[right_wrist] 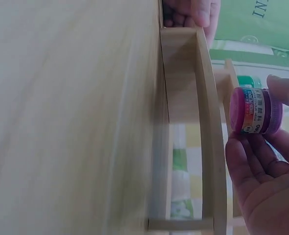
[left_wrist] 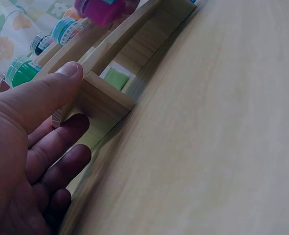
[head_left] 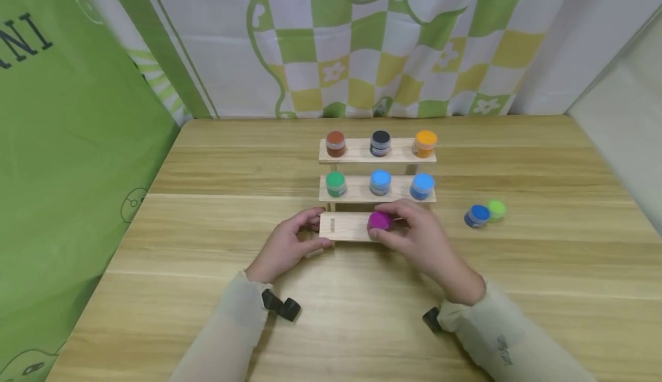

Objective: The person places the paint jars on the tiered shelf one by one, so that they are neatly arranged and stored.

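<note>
A small purple paint jar [head_left: 379, 221] is pinched between the thumb and fingers of my right hand [head_left: 419, 230], over the lowest step of the wooden rack [head_left: 351, 228]. The right wrist view shows the labelled jar [right_wrist: 255, 111] on its side relative to that camera. My left hand [head_left: 287, 247] grips the left end of the same step. In the left wrist view its thumb [left_wrist: 68, 71] presses the step's edge and the other fingers curl beneath. Higher up, the middle step carries a green jar [head_left: 335, 184] and two blue jars [head_left: 380, 182].
On the top step stand a brown jar [head_left: 335, 143], a black jar [head_left: 380, 143] and an orange jar [head_left: 425, 143]. A dark blue jar [head_left: 477, 216] and a light green jar [head_left: 496, 211] are on the table [head_left: 543, 255] to the right. A patterned curtain [head_left: 362, 54] hangs behind.
</note>
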Demonstrator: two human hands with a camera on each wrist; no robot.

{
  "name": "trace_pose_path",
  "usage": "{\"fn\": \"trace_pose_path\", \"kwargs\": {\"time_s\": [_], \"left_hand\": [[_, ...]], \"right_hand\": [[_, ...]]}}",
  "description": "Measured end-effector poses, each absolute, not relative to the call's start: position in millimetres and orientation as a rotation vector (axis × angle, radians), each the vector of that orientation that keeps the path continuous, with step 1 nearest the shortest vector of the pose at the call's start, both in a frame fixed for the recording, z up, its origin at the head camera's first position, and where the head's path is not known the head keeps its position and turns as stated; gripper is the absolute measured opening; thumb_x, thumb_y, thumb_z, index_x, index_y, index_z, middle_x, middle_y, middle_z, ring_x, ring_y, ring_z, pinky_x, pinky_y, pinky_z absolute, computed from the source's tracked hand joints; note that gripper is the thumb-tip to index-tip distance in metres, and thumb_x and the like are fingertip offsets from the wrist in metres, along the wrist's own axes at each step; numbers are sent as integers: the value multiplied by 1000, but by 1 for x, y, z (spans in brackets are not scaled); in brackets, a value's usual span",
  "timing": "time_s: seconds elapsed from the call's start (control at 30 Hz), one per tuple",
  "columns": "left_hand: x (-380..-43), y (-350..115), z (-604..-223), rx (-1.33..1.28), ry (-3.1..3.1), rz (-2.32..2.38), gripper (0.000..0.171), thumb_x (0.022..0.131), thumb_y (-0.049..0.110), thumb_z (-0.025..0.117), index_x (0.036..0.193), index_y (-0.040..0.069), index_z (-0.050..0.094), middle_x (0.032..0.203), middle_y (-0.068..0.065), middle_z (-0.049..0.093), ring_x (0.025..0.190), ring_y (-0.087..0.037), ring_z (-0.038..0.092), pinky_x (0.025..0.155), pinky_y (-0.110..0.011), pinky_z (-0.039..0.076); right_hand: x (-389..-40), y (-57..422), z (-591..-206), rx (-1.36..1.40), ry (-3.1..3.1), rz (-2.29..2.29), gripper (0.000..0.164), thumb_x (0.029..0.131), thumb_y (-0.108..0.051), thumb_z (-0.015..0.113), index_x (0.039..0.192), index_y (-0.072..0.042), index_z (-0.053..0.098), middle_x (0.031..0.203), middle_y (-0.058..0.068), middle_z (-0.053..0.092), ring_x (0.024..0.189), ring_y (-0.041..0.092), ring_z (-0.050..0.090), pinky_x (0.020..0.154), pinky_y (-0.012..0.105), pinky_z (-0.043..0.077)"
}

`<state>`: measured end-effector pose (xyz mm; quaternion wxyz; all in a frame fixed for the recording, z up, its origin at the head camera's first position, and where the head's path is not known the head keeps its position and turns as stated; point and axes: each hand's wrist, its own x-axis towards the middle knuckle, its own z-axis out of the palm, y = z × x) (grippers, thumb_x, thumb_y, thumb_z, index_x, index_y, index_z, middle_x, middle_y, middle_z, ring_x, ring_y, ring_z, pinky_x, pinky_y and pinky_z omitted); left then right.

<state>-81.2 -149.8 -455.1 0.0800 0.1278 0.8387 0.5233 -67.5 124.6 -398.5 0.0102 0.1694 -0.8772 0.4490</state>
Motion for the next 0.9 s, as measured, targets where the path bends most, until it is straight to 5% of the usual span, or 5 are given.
{"fn": "trace_pose_path", "kwargs": {"time_s": [0.9], "left_hand": [[-82,-150,-454,413,2514,1547,64,84,28,83,141,16,58,114,1,68,109,-17,61,103,-44,46]], "right_hand": [[-79,69,-396,666,-2856,1322,45,90,-21,79,130,-5,66,121,7,68,107,19,65,92,36,54]]}}
